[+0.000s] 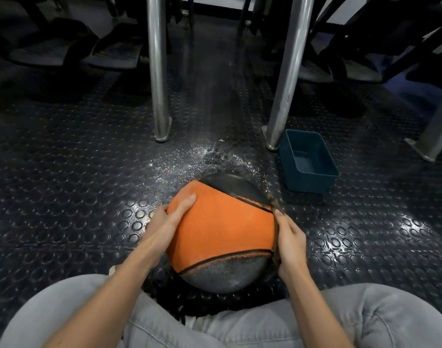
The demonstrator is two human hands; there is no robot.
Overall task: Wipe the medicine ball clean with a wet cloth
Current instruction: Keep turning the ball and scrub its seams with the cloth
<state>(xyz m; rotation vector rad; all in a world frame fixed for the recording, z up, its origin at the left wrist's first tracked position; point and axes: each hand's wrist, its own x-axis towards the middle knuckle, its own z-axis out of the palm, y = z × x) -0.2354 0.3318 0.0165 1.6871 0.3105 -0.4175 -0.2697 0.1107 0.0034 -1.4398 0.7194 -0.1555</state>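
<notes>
An orange and black medicine ball (222, 229) sits on the studded rubber floor between my knees. My left hand (168, 221) lies flat against its left side, fingers straight and reaching up over the orange panel. On the ball's right side, my right hand (290, 243) presses a dark brown cloth (276, 232) against the surface. Only a thin edge of the cloth shows between the palm and the ball. The lower grey panel looks dusty.
A dark blue plastic tub (309, 162) stands on the floor to the ball's upper right. Two metal legs (159, 71) (285, 96) rise just beyond the ball, with gym machines behind them. A wet, speckled patch (189, 159) marks the floor ahead. My grey trouser legs (378, 320) fill the bottom.
</notes>
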